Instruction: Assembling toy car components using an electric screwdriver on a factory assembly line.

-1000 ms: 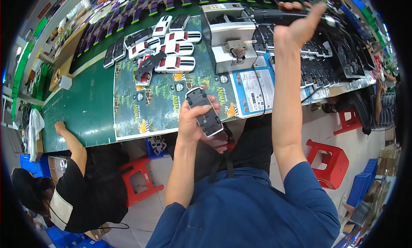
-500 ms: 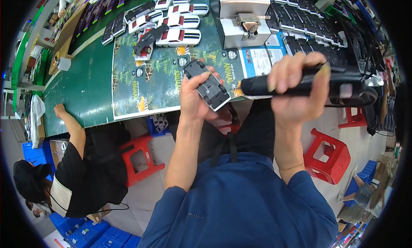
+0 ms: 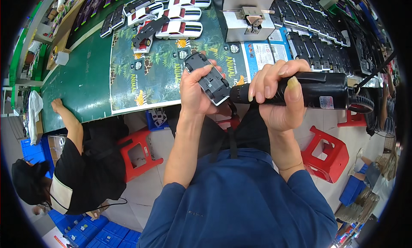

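Observation:
My left hand (image 3: 195,87) is closed round a white toy car (image 3: 210,80), held with its black underside up and tilted. In my right hand (image 3: 279,91) lies a black electric screwdriver (image 3: 319,91), gripped level with its lever under my thumb. Its nose end reaches the lower right end of the car's underside; whether the bit touches a screw is hidden. Beyond my hands, several white toy cars (image 3: 182,29) with black stripes stand on the table, and a loose black car base (image 3: 148,31) rests on one of them.
A metal box device (image 3: 246,16) stands at the back, beside rows of black car bases (image 3: 315,51). A printed sheet (image 3: 159,76) covers part of the green table (image 3: 81,85). At left a person in black (image 3: 86,162) sits working. Red stools (image 3: 326,156) stand near me.
The screwdriver has come left and slightly down, its nose now at the car. It has turned a little in my right hand. The view has shifted slightly.

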{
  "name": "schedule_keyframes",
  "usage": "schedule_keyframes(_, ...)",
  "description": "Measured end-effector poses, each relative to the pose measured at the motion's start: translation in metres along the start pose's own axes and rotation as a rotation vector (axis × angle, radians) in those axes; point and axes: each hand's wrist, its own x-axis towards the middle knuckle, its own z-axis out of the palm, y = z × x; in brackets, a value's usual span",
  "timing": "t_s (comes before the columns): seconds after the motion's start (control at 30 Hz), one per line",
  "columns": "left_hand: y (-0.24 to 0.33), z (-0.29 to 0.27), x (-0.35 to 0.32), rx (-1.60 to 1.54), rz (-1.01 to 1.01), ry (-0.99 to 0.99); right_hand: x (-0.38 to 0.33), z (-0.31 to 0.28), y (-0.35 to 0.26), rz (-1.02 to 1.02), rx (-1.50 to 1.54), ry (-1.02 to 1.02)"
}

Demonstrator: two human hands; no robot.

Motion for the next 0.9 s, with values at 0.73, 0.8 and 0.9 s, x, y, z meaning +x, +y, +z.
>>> schedule_keyframes(0.73,0.001,0.009,0.005,-0.035,-0.027,0.093,-0.004,0.013,0.002,0.091,-0.196,-0.104)
schedule_keyframes(0.8,-0.001,0.005,0.005,-0.057,-0.023,0.045,-0.003,0.015,0.001,0.135,-0.116,-0.067)
schedule_keyframes(0.9,0.000,0.003,0.004,-0.027,-0.034,0.044,-0.002,0.006,0.000,0.035,-0.158,-0.069)
